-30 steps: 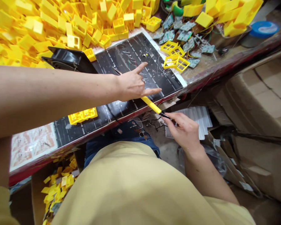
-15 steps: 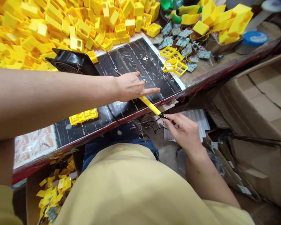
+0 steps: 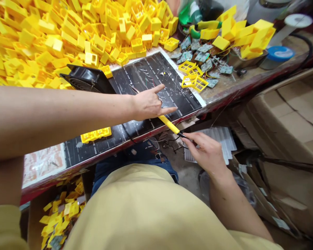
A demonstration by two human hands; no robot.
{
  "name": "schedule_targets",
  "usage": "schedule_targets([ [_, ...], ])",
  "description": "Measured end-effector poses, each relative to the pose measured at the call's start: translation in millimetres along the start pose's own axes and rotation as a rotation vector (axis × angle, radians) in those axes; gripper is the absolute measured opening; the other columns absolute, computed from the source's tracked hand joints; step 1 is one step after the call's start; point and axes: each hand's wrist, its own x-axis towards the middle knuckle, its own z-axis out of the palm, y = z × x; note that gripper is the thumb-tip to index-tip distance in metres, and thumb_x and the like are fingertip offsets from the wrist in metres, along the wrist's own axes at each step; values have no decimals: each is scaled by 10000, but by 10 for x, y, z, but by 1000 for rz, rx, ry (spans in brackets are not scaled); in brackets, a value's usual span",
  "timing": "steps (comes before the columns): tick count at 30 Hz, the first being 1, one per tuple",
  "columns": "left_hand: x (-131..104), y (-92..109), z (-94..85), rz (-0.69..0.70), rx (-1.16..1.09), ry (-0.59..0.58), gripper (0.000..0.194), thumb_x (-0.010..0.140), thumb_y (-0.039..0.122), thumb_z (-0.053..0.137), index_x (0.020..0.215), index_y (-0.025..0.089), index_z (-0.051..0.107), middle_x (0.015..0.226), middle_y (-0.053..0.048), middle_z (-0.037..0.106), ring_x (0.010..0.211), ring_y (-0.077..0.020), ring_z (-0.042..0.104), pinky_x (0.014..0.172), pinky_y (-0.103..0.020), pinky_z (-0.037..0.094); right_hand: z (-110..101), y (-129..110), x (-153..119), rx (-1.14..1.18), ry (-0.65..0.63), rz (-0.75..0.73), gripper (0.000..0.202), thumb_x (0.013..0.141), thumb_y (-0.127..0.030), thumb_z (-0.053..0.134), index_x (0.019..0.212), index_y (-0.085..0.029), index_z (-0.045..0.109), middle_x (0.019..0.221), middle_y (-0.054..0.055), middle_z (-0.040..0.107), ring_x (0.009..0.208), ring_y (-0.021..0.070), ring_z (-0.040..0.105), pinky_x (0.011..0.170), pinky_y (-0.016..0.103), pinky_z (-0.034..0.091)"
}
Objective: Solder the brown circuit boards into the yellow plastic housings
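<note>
In the head view a soldering iron point(image 3: 169, 125) with a yellow handle reaches over the bench's front edge. Its thin metal end shows beyond my left hand. My left hand point(image 3: 148, 104) lies across the iron, middle fingers curled round it, index and little fingers stretched out; the palm side is hidden. At the handle's lower end, my right hand point(image 3: 205, 149) pinches the black cord sleeve point(image 3: 182, 135) between thumb and fingers. Left of them, beneath my left forearm, yellow cases point(image 3: 96, 134) lie on the black mat point(image 3: 146, 69).
A large heap of yellow cases point(image 3: 67, 31) covers the back left, with a black fan point(image 3: 88, 78) before it. Small circuit boards point(image 3: 203, 52), yellow window frames point(image 3: 194, 81) and a blue-lidded jar point(image 3: 279, 55) occupy the right. Cardboard boxes point(image 3: 289, 121) stand beside the bench.
The left index finger has stretched further out. Both hands keep their hold on the iron and its cord sleeve. The whole view has shifted slightly, with the bench appearing lower.
</note>
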Motion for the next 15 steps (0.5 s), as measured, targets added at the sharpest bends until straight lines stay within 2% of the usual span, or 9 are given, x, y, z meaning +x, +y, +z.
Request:
schedule_targets([
  [3, -20, 4, 24, 2, 53, 9, 840, 866, 30, 426, 1639, 273, 204, 1050, -64, 794, 970, -241, 748, 1183, -432, 327, 4, -6, -5, 0, 1, -2, 103, 964, -256, 636, 1028, -222, 710, 934, 9, 764, 833, 140, 728, 746, 254, 566],
  [6, -21, -9, 24, -23, 41, 13, 834, 867, 53, 464, 1637, 259, 217, 1157, -110, 766, 982, -259, 740, 1095, -404, 409, 10, -16, -9, 5, -5, -2, 102, 965, -264, 636, 1020, -229, 714, 927, 6, 763, 829, 139, 726, 747, 252, 566],
  [8, -4, -21, -1, -22, 77, -20, 835, 863, 58, 469, 1633, 264, 221, 1122, -105, 773, 987, -267, 734, 1072, -412, 419, 11, -23, -10, 9, -14, -3, 106, 969, -273, 631, 1015, -230, 716, 926, 7, 764, 826, 142, 727, 757, 255, 570],
  [12, 32, -39, -58, 77, 197, -98, 780, 896, 72, 416, 1629, 258, 222, 986, -75, 786, 950, -253, 733, 1065, -410, 399, 13, -38, -14, 10, -22, 0, 112, 976, -271, 620, 1018, -226, 714, 932, 18, 764, 831, 155, 731, 766, 269, 577],
  [15, 30, -55, -50, 118, 221, -89, 747, 909, 67, 393, 1624, 225, 252, 954, -83, 789, 904, -254, 741, 1121, -444, 355, 18, -43, -19, 14, -19, -6, 97, 968, -252, 631, 1023, -223, 707, 935, 12, 763, 842, 150, 731, 773, 263, 574],
])
